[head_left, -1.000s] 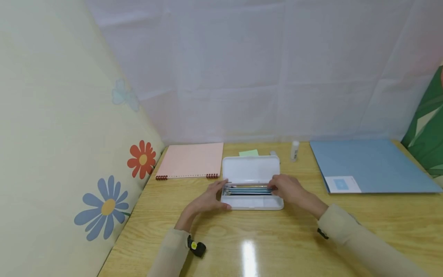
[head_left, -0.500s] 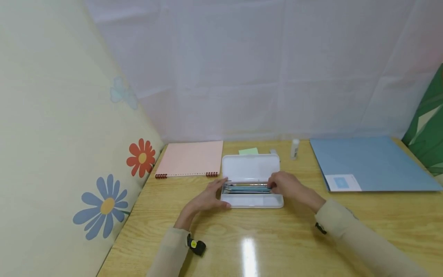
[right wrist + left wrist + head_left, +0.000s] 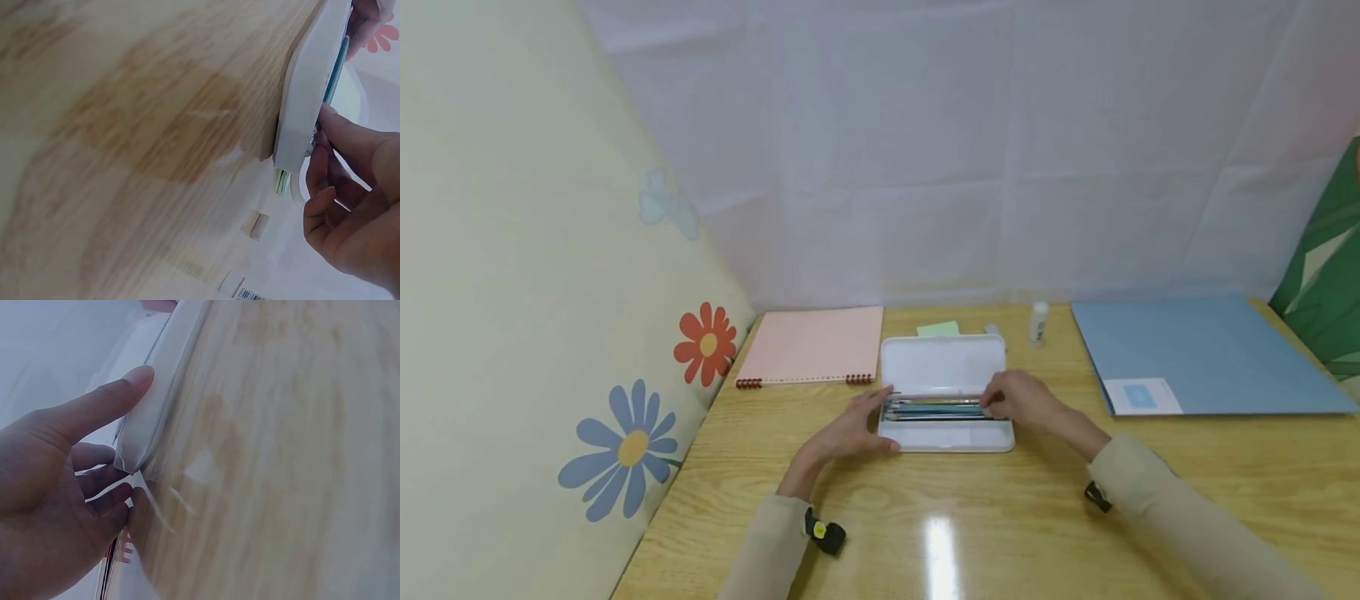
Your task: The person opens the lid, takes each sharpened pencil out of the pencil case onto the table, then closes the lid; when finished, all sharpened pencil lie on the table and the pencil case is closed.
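Observation:
A white pencil case [image 3: 943, 436] lies with its lid [image 3: 943, 364] raised at the back, and several pencils [image 3: 934, 409] run lengthwise inside. My left hand [image 3: 848, 428] holds the case by its left end, thumb on the front wall and fingers around the end, as the left wrist view shows. At the right end, my right hand [image 3: 1026, 402] reaches into the case with thumb and forefinger together. In the right wrist view those fingers pinch the end of a teal pencil [image 3: 336, 72], partly hidden behind the case wall.
A pink spiral notebook [image 3: 812, 343] sits at the back left. Behind the lid are green sticky notes [image 3: 937, 329] and a small grey eraser-like block [image 3: 992, 329]. A glue stick [image 3: 1038, 324] stands right of them. A large blue folder [image 3: 1210, 354] covers the back right.
The pencils have shifted slightly in the case under my right fingers, with the teal one showing more. My right hand has moved very little; the left hand stays on the case.

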A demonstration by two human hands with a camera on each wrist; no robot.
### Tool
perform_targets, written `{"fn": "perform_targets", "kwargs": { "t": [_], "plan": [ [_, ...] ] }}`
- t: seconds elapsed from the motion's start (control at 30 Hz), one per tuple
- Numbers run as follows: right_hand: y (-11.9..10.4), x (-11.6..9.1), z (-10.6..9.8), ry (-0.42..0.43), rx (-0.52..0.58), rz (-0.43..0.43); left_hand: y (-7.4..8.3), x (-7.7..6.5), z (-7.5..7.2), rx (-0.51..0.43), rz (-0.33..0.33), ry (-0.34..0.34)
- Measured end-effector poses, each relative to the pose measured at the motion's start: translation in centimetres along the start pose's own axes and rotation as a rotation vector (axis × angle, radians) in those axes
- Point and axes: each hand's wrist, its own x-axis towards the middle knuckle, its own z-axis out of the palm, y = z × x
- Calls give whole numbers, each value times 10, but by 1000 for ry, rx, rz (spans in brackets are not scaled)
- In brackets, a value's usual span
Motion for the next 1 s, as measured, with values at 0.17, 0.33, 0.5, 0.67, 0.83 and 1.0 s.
{"fn": "perform_targets", "kwargs": {
  "t": [0.17, 0.33, 0.5, 0.67, 0.83, 1.0],
  "plan": [
    [1, -1, -3, 45, 21, -5, -2, 0, 0, -2, 5, 0],
    [6, -8, -10, 87, 56, -18, -2, 0, 0, -2, -2, 2],
    [17, -24, -17, 153, 64, -73, -1, 0, 0, -2, -3, 1],
    [29, -45, -26, 203, 56, -75, -2, 1, 1, 1, 1, -2],
    [41, -68, -35, 219, 63, -39, -4, 1, 1, 9, -2, 0],
    [56, -91, -45, 290, 56, -108, -3, 2, 0, 11, 2, -1]
  ]
}}
